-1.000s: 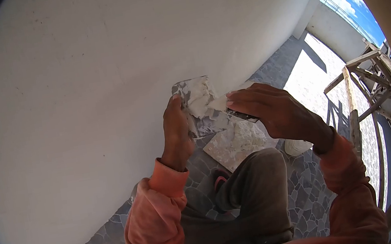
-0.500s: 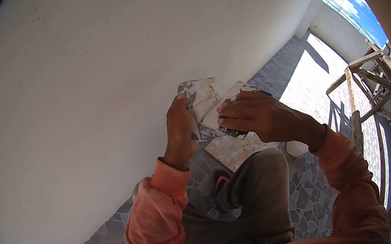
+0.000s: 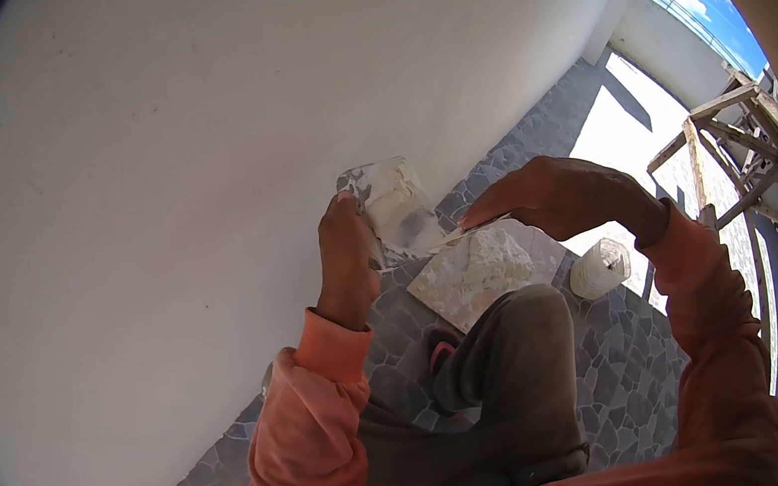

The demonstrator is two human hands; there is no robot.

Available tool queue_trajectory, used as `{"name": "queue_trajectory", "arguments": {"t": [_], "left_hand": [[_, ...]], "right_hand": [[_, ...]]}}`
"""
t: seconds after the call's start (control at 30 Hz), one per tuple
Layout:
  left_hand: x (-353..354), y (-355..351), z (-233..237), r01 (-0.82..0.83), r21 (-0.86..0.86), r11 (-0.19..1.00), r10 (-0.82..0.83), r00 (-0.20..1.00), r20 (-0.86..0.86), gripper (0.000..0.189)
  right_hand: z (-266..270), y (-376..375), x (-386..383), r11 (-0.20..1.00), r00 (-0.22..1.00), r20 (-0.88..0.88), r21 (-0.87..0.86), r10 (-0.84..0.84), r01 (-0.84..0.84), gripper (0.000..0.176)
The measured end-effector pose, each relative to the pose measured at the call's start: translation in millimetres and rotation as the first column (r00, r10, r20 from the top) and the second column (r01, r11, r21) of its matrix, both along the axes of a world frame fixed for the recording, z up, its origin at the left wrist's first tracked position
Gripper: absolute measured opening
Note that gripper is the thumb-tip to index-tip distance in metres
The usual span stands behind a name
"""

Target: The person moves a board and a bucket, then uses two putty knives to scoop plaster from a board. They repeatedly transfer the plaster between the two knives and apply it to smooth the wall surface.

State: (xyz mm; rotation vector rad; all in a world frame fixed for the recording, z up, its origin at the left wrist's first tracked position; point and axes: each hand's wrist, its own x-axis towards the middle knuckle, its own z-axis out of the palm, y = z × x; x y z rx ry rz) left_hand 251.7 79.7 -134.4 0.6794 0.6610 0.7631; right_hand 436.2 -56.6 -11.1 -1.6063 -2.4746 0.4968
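My left hand (image 3: 346, 254) is closed on a flat rectangular putty scraper (image 3: 389, 193), its face turned up and smeared with whitish putty. To its right, my right hand (image 3: 568, 196) pinches a second putty scraper (image 3: 479, 228), now seen almost edge-on. That scraper's near end meets the lower right corner of the left one. Below both hands, a heap of putty (image 3: 488, 263) lies on a square board (image 3: 438, 298) on the floor. My fingers hide part of each scraper.
A pale wall (image 3: 151, 198) rises close on the left. Beside the board stands a whitish bucket (image 3: 604, 268). A rough wooden trestle (image 3: 735, 103) is at the right. Dark stone-patterned floor (image 3: 622, 389) lies around my bent knee (image 3: 523, 334).
My right hand has turned its scraper from lying flat over the left one to edge-on and moved right. The left scraper's putty is more exposed, and the bucket shows more fully.
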Motion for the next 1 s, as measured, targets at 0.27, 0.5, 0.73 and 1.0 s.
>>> {"name": "queue_trajectory", "arguments": {"t": [0.27, 0.5, 0.73, 1.0], "left_hand": [[-4.3, -3.2, 7.8, 0.04, 0.004, 0.999, -0.04, 0.998, 0.04, 0.037], [-3.6, -2.6, 3.8, 0.083, 0.022, 0.996, -0.085, 0.993, 0.078, 0.036], [-5.2, 5.7, -13.5, 0.194, 0.078, 0.978, -0.201, 0.975, 0.09, 0.044], [-17.6, 14.5, -8.9, 0.307, -0.036, 0.951, -0.309, 0.95, -0.045, 0.039]], "right_hand": [[-4.3, -7.0, 30.5, 0.896, 0.844, -0.3, -0.141, -0.445, 0.422, 0.028], [-28.0, -1.6, 42.3, 0.843, 0.64, -0.574, -0.188, -0.511, 0.504, 0.024], [-41.0, 30.4, 81.7, 0.663, 0.438, -0.828, 0.111, -0.349, 0.74, 0.025], [-44.3, 156.7, 136.6, 0.179, 0.626, -0.669, 0.613, -0.401, 0.769, 0.031]]}}
